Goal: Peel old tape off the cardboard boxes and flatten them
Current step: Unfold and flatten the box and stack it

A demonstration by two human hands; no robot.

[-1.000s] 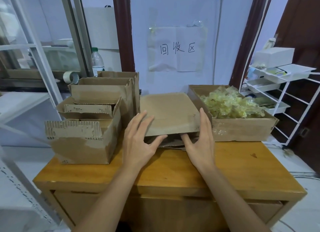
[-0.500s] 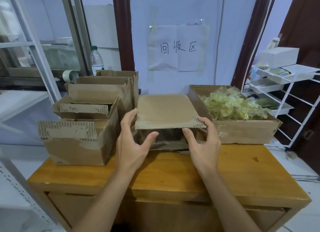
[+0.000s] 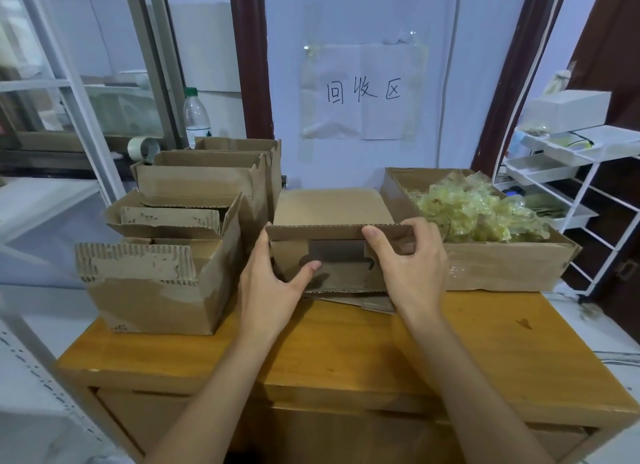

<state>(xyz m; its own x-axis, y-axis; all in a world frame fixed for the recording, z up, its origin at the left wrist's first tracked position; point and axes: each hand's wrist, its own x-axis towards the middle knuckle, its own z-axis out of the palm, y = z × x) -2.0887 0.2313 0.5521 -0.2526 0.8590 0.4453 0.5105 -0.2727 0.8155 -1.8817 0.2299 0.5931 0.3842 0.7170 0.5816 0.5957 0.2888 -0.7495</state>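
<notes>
**Both hands grip a small cardboard box at the centre of the wooden table**

A small brown corrugated cardboard box (image 3: 332, 252) stands in the middle of the orange-brown wooden table (image 3: 346, 352), its open end facing the camera and its flat top panel running toward the far wall. The left hand (image 3: 273, 287) holds the box's near left corner, fingers curled round the left side and the thumb pressing on the inner face of the opening. The right hand (image 3: 412, 266) grips the near right corner, thumb lying along the top front edge and fingers wrapped round the right side. Beneath the box, flat pieces of cardboard (image 3: 367, 300) lie on the table.

To the left stands a cluster of open brown cardboard boxes with torn flaps (image 3: 159, 276), reaching from the near left to the far left. To the right, touching or just beside the held box, sits a wide open cardboard box (image 3: 502, 266) heaped with crumpled yellowish clear tape (image 3: 471, 210). On the far wall hangs a white paper sign with handwritten characters (image 3: 363, 91). A clear plastic bottle with a green cap (image 3: 196, 117) and a roll of tape (image 3: 143, 148) stand far left; a white wire shelf rack (image 3: 568, 162) stands at the right.
</notes>
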